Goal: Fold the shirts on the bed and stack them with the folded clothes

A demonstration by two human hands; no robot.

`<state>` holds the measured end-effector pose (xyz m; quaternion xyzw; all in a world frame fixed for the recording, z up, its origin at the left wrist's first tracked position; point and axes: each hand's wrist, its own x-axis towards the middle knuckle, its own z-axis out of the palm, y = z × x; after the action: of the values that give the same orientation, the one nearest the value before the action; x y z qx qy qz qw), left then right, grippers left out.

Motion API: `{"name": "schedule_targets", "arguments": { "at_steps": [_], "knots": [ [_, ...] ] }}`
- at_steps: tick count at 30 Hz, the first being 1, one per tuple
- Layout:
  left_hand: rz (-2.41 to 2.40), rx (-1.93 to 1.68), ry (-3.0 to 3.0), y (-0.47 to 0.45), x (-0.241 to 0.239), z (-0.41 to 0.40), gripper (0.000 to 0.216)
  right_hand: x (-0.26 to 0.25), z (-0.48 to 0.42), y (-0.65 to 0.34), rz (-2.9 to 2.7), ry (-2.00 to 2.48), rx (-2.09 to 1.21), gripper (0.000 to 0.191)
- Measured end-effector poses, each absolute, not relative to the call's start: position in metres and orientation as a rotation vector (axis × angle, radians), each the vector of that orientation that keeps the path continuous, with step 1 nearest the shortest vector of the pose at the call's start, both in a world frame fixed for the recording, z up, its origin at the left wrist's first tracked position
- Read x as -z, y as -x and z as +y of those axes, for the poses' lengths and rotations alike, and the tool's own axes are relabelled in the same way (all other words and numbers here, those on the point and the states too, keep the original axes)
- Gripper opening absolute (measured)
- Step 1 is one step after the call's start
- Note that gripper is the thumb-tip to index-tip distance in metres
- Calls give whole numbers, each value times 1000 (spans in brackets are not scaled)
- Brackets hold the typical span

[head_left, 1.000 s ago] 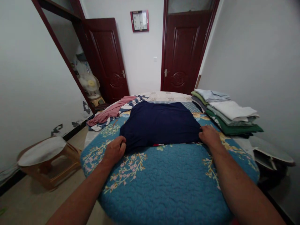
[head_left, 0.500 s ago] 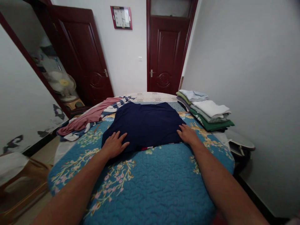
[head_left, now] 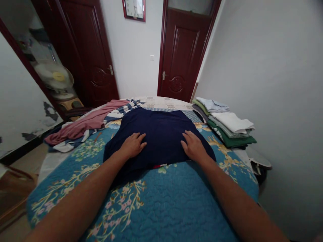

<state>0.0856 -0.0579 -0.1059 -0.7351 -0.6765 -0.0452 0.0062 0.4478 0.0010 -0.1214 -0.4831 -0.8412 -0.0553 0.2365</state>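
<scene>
A navy blue garment point(head_left: 161, 134), which looks like a shirt, lies spread out on the blue floral quilted cover point(head_left: 171, 205). A small red and white strip shows at its near edge. My left hand point(head_left: 132, 145) rests on the left part of the cloth, fingers stretched and apart. On the right part lies my right hand point(head_left: 194, 145), palm down with its fingers extended. Neither hand grips the fabric.
Folded clothes point(head_left: 232, 122) are stacked at the right, in white, grey and green. Loose pink cloth point(head_left: 83, 122) and striped cloth point(head_left: 73, 143) lie at the left. A stool point(head_left: 15, 191) stands lower left; a wall point(head_left: 272, 84) bounds the right.
Both hands have moved inward over the navy garment from its side edges. More of its right near corner now shows, spread outward. The camera view has tilted down slightly.
</scene>
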Motion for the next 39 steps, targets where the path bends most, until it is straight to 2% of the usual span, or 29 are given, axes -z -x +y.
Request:
{"name": "schedule_targets", "arguments": {
  "at_steps": [8, 12, 17, 28, 39],
  "knots": [
    [-2102, 191, 2271, -79, 137, -58, 76, 118, -2, -304, -2700, 1086, -261, 68],
    [-2123, 192, 2259, -78, 138, -58, 80, 123, 19, -279, -2732, 1161, -336, 71],
    [-2124, 177, 2258, -79, 138, -57, 83, 126, 57, -316, -2652, 1396, -301, 76],
    [-2244, 158, 2202, -78, 137, -58, 90, 145, 151, -457, -2347, 1920, -97, 74],
    [-2560, 80, 1869, -23, 131, -37, 93, 154, 151, -480, -2150, 1813, 142, 59]
  ]
}}
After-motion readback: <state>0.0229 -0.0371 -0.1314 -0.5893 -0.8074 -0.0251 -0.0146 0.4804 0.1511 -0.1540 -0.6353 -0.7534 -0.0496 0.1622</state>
